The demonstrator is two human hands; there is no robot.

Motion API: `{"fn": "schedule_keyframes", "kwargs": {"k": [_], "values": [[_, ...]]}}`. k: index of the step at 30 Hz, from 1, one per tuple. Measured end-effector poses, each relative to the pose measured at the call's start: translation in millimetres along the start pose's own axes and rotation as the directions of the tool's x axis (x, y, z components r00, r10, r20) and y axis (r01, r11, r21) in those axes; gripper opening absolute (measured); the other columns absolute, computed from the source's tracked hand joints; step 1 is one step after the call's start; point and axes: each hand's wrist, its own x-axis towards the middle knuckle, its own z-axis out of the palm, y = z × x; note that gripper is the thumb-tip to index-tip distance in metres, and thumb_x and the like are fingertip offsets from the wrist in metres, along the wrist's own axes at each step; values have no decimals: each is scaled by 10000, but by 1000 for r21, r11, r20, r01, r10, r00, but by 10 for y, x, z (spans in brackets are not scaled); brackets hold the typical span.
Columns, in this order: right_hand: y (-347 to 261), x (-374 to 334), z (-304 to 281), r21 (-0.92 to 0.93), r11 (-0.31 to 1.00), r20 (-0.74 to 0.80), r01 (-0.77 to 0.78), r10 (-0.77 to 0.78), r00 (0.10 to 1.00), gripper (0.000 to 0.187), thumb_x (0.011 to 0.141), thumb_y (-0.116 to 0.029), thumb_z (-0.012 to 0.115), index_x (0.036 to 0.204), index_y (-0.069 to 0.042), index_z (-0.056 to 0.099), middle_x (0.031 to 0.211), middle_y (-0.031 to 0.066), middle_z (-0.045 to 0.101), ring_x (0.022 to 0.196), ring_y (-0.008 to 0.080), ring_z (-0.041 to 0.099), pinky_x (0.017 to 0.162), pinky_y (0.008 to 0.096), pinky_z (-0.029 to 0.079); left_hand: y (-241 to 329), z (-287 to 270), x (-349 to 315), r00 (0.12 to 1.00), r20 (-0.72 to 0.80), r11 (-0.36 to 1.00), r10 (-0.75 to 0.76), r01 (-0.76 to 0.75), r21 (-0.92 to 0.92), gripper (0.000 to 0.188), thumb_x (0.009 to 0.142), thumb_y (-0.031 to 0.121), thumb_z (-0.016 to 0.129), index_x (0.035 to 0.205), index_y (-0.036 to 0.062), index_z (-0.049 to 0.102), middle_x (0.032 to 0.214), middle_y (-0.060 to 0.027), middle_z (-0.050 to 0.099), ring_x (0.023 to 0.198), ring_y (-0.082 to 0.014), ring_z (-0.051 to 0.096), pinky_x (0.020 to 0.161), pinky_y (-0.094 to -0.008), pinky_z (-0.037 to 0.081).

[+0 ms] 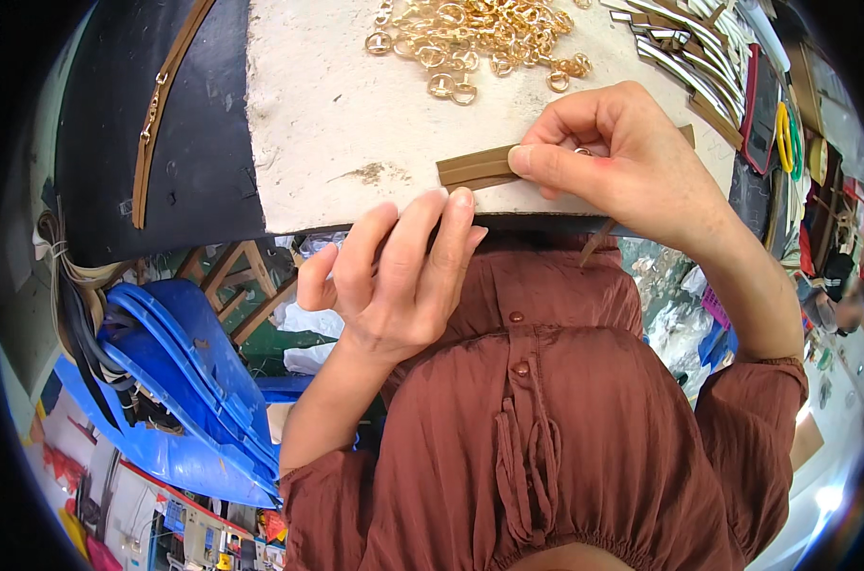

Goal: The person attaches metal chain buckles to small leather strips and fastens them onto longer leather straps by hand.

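Observation:
A flat brown strap (475, 168) lies along the near part of the white board, its left end pointing toward my left hand. My right hand (613, 157) is closed on this strap, thumb on top and fingers bent behind it. A small bit of shiny metal (582, 150) shows between those fingers, mostly hidden. My left hand (394, 271) is raised at the board's near edge, fingers apart and slightly curled, just below the strap's left end. Nothing shows in it.
A pile of gold chain pieces (494, 38) sits on the white board (318, 124). Brown and white strips (684, 57) are heaped at the far right, beside a dark red-edged phone (761, 109). One strap with gold links (156, 105) lies left. Blue plastic (199, 381) stands below left.

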Motion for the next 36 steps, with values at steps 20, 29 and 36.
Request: {"fn": "schedule_keyframes", "kwargs": {"k": [20, 29, 36], "values": [[161, -410, -486, -36, 998, -132, 45, -49, 990, 155, 889, -161, 682, 829, -19, 663, 689, -28, 599, 616, 9, 506, 524, 176, 387, -8, -38, 123, 991, 136, 1000, 0, 4, -26, 140, 803, 248, 728, 941, 221, 726, 1026, 103, 706, 958, -119, 597, 1066, -434, 164], [350, -297, -482, -72, 995, -156, 70, -81, 984, 186, 876, -161, 690, 824, 17, 669, 691, -32, 591, 643, 25, 503, 580, 199, 414, 55, -19, 158, 983, 180, 999, -39, 41, -8, 270, 816, 318, 705, 1063, 213, 735, 969, 83, 651, 911, -126, 560, 1081, -464, 145], [311, -247, -480, -124, 989, -155, 81, -100, 983, 182, 853, -150, 697, 816, 28, 681, 680, 2, 614, 640, 39, 533, 578, 216, 441, 130, -64, 282, 971, 240, 997, 12, -30, 71, 277, 904, 468, 594, 1071, 293, 729, 980, 43, 569, 874, -146, 540, 1035, -475, 188]]}}
